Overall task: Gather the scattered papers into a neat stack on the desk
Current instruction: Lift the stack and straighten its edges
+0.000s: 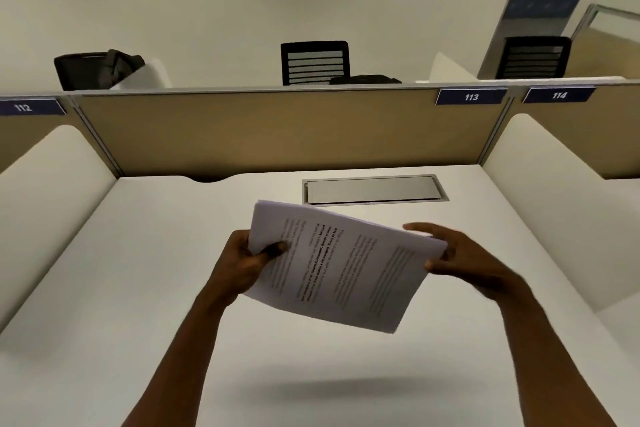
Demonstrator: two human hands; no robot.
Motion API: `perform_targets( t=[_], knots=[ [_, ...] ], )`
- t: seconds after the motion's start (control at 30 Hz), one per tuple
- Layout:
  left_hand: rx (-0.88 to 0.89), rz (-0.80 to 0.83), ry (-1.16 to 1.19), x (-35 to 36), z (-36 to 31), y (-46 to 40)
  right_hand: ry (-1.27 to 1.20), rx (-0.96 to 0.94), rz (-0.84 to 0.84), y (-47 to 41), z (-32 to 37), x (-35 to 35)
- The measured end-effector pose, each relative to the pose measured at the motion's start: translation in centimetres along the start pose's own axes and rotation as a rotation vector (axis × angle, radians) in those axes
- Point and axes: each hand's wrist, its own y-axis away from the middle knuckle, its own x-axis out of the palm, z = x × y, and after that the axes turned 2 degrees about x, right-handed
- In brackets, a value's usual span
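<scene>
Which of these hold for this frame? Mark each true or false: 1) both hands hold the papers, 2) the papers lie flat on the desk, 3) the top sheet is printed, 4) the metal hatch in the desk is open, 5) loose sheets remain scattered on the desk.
1) True: the left hand and right hand grip opposite edges of the papers.
2) False: they are held tilted above the desk, with a shadow below them.
3) True: lines of text show on the top sheet.
4) False: the metal hatch lies shut, flush with the desk.
5) False: no loose sheets show on the desk.
</scene>
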Motion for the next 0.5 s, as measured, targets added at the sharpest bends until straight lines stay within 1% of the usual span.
perform_targets(
  t=[0.07, 0.1, 0.13, 0.2, 0.27, 0.37, 0.5],
  knots=[
    [-0.035, -0.017, 0.109, 0.2, 1.3, 0.4, -0.170, 0.026, 0.076, -0.1, -2.4, 1.7],
    [-0.043, -0.020, 0.142, 0.4, 1.8, 0.6, -0.217, 0.038, 0.078, -0.4, -3.4, 2.9],
    [-0.052, -0.025, 0.165, 0.7, 2.3, 0.7, -0.269, 0.044, 0.043, -0.7, -4.1, 4.1],
    [-0.077, -0.051, 0.192, 1.2, 3.4, 0.9, -0.355, 0.038, -0.081, -1.3, -5.0, 5.8],
    [-0.101, -0.074, 0.213, 1.3, 4.8, 1.1, -0.344, 0.014, -0.175, -1.7, -5.5, 6.7],
    [-0.146, -0.079, 0.221, 1.3, 7.0, 1.8, -0.251, 0.005, -0.227, -1.8, -6.4, 7.7],
    [-0.272, -0.095, 0.199, 2.2, 10.3, 3.2, -0.155, 0.104, -0.315, -1.7, -9.9, 9.4]
  ],
)
